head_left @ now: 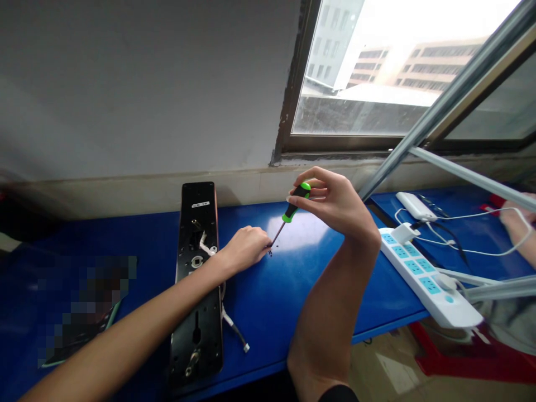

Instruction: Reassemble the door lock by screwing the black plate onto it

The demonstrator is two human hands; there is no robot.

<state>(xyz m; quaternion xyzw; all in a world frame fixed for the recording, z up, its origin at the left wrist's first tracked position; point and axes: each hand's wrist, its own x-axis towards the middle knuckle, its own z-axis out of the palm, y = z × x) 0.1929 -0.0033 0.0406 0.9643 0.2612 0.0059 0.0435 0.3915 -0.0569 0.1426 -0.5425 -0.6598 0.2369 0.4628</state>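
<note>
Blue tabletop (268,312): left hand (248,247) partly hides the screwdriver's (295,207) tip.

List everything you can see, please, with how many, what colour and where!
screwdriver: one, green and black, in the right hand
tiny bits: several, dark, by the left fingertips
long panel: one, black, on the table
white connector: one, on wires beside the panel
blurred thing: one, mostly dark, at left
table: blue, underneath
power strip: one, white and blue, at right
white box: one, beyond the power strip
metal bars: several, grey, at right
window: dark frame, top right
wall: grey, behind
another person's hand: one, far right
left hand: one, bare, near screwdriver's tip
right hand: one, bare, middle
</note>
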